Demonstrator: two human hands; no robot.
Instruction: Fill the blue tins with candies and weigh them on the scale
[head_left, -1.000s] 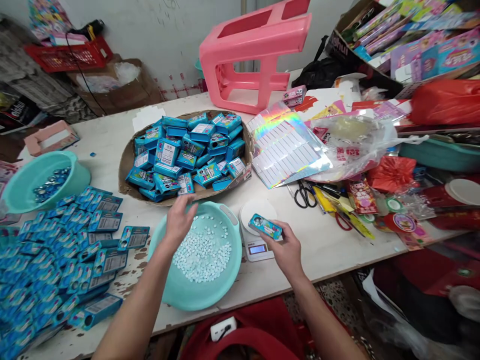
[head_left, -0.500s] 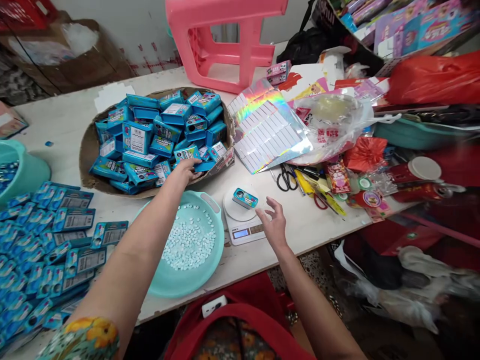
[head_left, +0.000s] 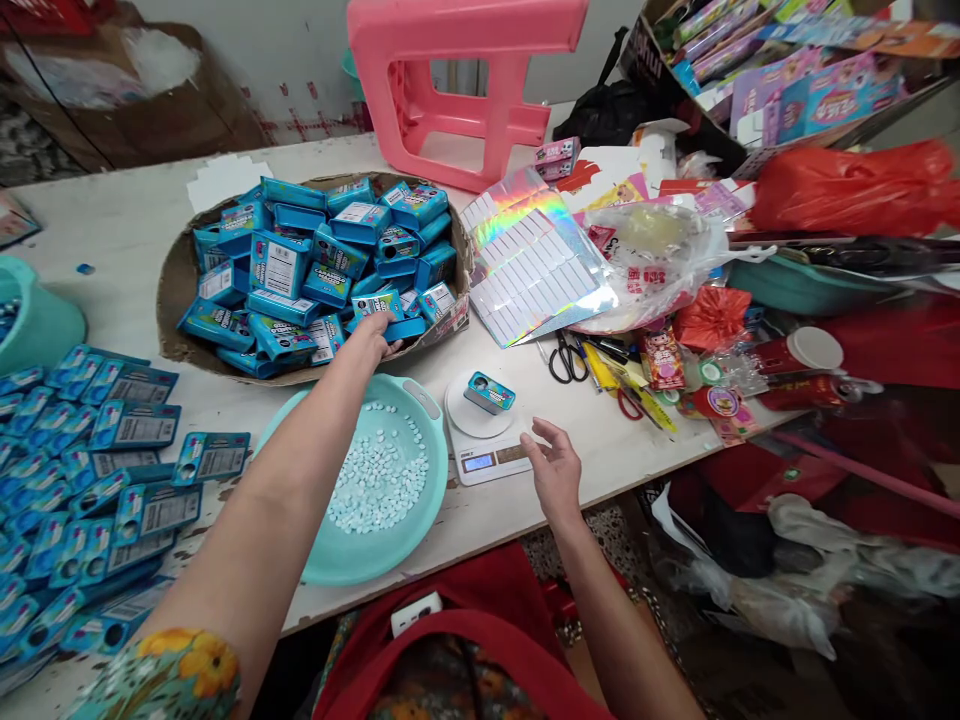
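Note:
My left hand [head_left: 367, 342] reaches across to the near right edge of a cardboard box [head_left: 174, 340] heaped with blue candy packs [head_left: 279, 265]. Its fingers are closed around a blue pack [head_left: 406, 328] there, partly hidden behind the hand. Beside the scale, my right hand [head_left: 556, 468] is open, fingers curved and apart, with nothing in it. On the white kitchen scale [head_left: 459, 405] a single blue pack [head_left: 489, 392] with a round dark window rests on the plate. Between the hands, a turquoise basin [head_left: 405, 560] holds small pale candies [head_left: 379, 480], partly covered by my left forearm.
Many blue packs [head_left: 142, 425] lie at left, near a turquoise tub [head_left: 45, 320]. Behind stands a pink stool [head_left: 480, 130]. To the right are silver label sheets [head_left: 536, 265], black scissors [head_left: 566, 360], a yellow cutter [head_left: 600, 368], a plastic bag [head_left: 652, 270] and a red cup [head_left: 780, 352].
My right hand has drawn slightly down and away from the pack on the scale. The left hand stays at the box edge. The whole view has shifted slightly.

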